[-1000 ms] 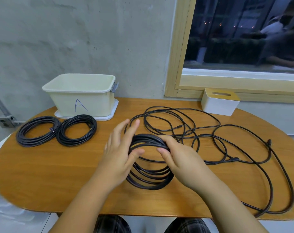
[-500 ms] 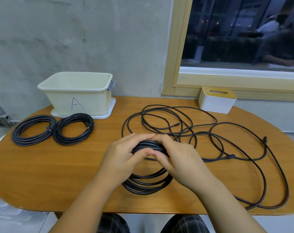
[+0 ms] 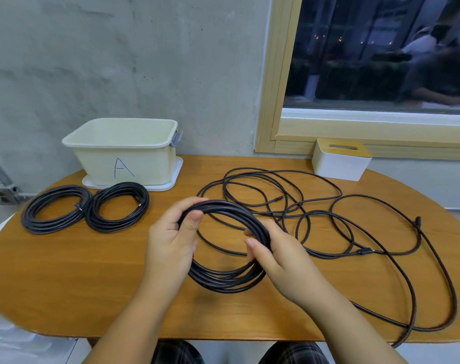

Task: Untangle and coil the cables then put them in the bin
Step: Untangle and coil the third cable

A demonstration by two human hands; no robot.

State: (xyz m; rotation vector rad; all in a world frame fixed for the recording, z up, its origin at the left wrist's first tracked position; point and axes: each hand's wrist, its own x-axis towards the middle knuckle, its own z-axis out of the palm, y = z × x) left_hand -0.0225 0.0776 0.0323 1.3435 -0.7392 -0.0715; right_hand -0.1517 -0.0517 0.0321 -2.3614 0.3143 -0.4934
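Note:
A black cable coil (image 3: 225, 281) is lifted at its far side above the middle of the wooden table (image 3: 66, 271). My left hand (image 3: 171, 240) grips the coil's upper left, thumb over the strands. My right hand (image 3: 279, 256) grips its right side. Loose black cable (image 3: 336, 227) from this coil lies tangled in wide loops across the right half of the table. Two finished black coils (image 3: 56, 209) (image 3: 117, 206) lie flat at the left. The cream bin (image 3: 123, 151) marked "A" stands behind them on a white lid, and no cable shows inside it.
A white box with a yellow slotted top (image 3: 340, 158) stands at the back right under the window frame. A grey concrete wall runs behind the table. The loose cable reaches the table's right and front edges. An outlet box (image 3: 3, 195) is on the wall at far left.
My hands have moved apart along the coil and raised its far side. Half a second ago they met over the top of the coil.

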